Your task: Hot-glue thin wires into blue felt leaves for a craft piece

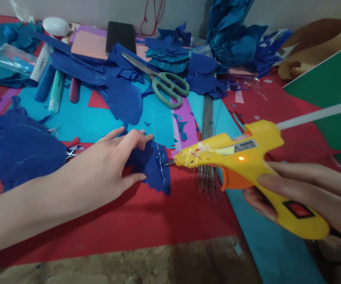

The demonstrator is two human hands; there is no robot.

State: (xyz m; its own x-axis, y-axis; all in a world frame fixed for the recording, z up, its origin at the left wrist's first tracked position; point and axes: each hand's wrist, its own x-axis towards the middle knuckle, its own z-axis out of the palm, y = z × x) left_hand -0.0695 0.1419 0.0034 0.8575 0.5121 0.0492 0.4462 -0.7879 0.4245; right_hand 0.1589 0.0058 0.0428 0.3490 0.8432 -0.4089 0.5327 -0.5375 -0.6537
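My right hand (303,197) grips a yellow hot glue gun (228,152) with an orange trigger, a lit orange light and a white glue stick in its back. Its nozzle points left, at the edge of a dark blue scalloped piece (151,169), perhaps paper or felt. A thin wire (160,157) lies along that piece with shiny clear glue on it. Holding the piece flat on the red sheet, my left hand (111,157) has its thumb and fingers apart, to the left of the wire.
Green-handled scissors (168,88) lie on blue scraps behind my hands. A bundle of thin wires (207,134) is beneath the glue gun's front. Several markers (56,90) lie at the left, near finished-looking blue petals (22,146). A green board (327,83) leans at the right.
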